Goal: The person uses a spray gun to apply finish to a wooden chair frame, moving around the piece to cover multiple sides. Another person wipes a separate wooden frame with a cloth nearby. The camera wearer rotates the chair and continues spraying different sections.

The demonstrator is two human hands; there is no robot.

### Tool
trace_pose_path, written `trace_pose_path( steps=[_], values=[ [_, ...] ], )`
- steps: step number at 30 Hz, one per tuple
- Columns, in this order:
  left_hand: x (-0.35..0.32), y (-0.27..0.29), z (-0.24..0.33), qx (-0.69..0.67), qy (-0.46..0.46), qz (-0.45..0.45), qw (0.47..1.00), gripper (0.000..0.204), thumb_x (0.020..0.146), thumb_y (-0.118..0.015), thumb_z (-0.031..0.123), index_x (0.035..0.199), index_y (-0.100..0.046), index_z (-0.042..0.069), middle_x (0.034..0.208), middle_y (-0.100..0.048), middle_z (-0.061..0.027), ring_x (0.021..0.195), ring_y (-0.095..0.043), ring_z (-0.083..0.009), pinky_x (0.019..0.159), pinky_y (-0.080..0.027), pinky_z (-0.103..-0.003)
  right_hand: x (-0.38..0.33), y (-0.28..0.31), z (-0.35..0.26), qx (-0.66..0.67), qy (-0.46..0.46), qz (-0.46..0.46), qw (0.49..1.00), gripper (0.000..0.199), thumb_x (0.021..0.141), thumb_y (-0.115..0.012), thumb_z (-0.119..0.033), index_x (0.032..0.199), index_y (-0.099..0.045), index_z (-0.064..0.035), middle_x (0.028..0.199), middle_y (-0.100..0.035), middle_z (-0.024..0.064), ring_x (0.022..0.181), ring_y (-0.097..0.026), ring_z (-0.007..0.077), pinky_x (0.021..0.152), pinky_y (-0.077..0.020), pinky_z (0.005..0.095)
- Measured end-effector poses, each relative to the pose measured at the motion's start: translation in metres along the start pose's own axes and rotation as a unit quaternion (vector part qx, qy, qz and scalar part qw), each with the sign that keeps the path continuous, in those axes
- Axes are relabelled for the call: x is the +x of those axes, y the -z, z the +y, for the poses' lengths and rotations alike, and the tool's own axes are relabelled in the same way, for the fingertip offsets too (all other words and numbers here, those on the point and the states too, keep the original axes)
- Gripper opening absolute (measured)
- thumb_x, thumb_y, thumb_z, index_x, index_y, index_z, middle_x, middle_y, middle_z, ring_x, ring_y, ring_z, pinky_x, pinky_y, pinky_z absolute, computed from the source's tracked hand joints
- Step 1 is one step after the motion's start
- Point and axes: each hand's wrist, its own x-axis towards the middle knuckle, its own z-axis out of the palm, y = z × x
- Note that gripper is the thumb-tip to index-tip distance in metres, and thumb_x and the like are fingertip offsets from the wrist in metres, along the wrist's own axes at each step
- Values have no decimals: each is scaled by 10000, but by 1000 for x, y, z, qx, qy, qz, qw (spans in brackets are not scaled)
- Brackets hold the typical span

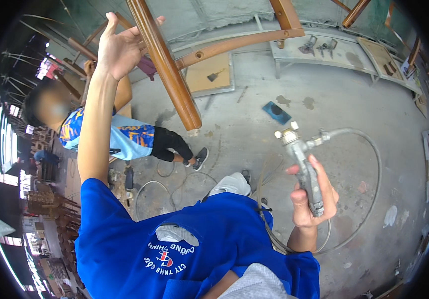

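My right hand grips a metal spray gun, its head pointing up and away from me, with a hose fixed to its side. High on the left, my left hand is raised with its thumb spread and its fingers stretched behind a varnished brown wooden leg. Whether the palm touches the wood cannot be made out. This leg joins a curved wooden rail, part of a hanging furniture frame that runs past the upper edge.
A pale hose loops around my right side. At the left stands a co-worker in a blue patterned shirt. Spray guns lie on a low bench at the back right. A flat blue rectangular thing lies on the stained floor.
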Motion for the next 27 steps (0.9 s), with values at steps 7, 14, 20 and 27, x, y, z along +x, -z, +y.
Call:
trace_pose_path(
  steps=[7,14,20,27],
  values=[
    [66,43,-37,23,-25,-43,999,1123,1019,-146,857,1527,-500,-80,1711,-384,-167,1413,-444,-365,1284,-294,-506,57,9,42,55,-137,90,985,650,1014,-787,-314,1458,-371,-85,957,-749,182,781,-720,156,534,-460,238],
    [163,93,-71,24,-63,-86,994,1189,1003,-88,872,1398,-644,-102,1640,-496,-163,1588,-277,-358,1350,-54,-507,143,-47,77,3,-189,-14,982,596,985,-824,-194,1367,-384,-68,1022,-761,218,891,-743,199,802,-570,299],
    [238,119,-98,48,-89,-71,992,1199,989,-62,883,1464,-604,-76,1640,-495,-170,1607,-255,-371,1346,-15,-517,218,-87,78,111,-188,-112,970,751,929,-880,-304,1380,-329,-67,1012,-757,226,889,-738,241,774,-568,329],
    [297,131,-122,80,-98,-50,991,1171,994,-69,880,1235,-758,-35,1625,-526,-137,1569,-312,-313,1333,-109,-505,270,-131,128,-97,-180,-113,972,542,980,-809,-88,1338,-403,-72,1010,-757,148,875,-715,161,779,-562,274]
  ],
)
